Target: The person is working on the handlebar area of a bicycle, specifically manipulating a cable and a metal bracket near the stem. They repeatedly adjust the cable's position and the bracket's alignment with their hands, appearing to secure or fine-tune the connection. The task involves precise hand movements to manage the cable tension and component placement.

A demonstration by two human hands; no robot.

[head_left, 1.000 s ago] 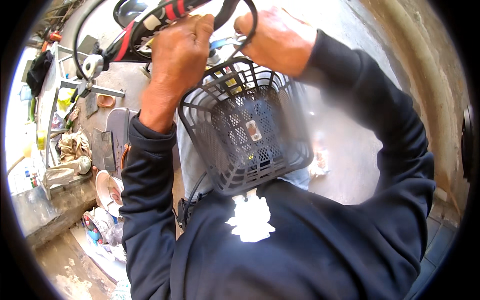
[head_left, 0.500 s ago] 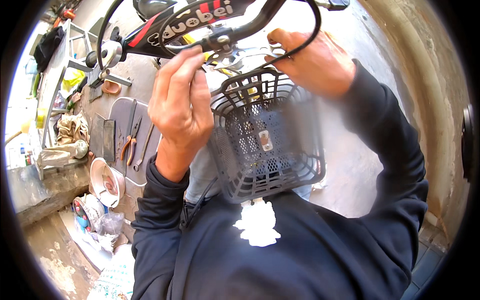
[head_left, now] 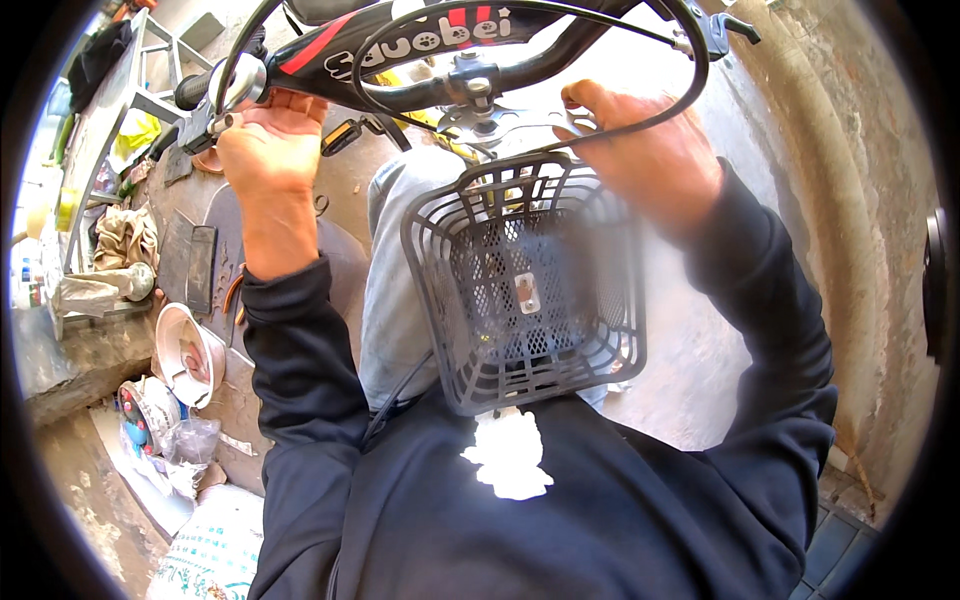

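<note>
My left hand point(head_left: 272, 150), palm showing, is at the left side of the black bicycle handlebar point(head_left: 395, 97), just below a round silver bell point(head_left: 243, 82). Its fingertips go behind the bar and seem to grip it. At the right, my right hand point(head_left: 645, 150) pinches the end of a flat silver metal bracket point(head_left: 520, 120), which lies under the bolted handlebar clamp point(head_left: 478, 88). Below the bracket a black plastic basket point(head_left: 425, 310) hangs with its opening toward me. Part of its right side is blurred.
Black cables point(head_left: 703, 60) loop around the handlebar, and a brake lever point(head_left: 735, 28) sticks out at the upper right. To the left are a mat with tools, a white bucket point(head_left: 190, 355) and a metal rack point(head_left: 118, 120). A rough wall point(head_left: 850, 200) stands on the right.
My left hand has left the bracket area and moved left and up to the handlebar by the bell. The handlebar sits slightly lower and further right in view. My right hand stays at the bracket.
</note>
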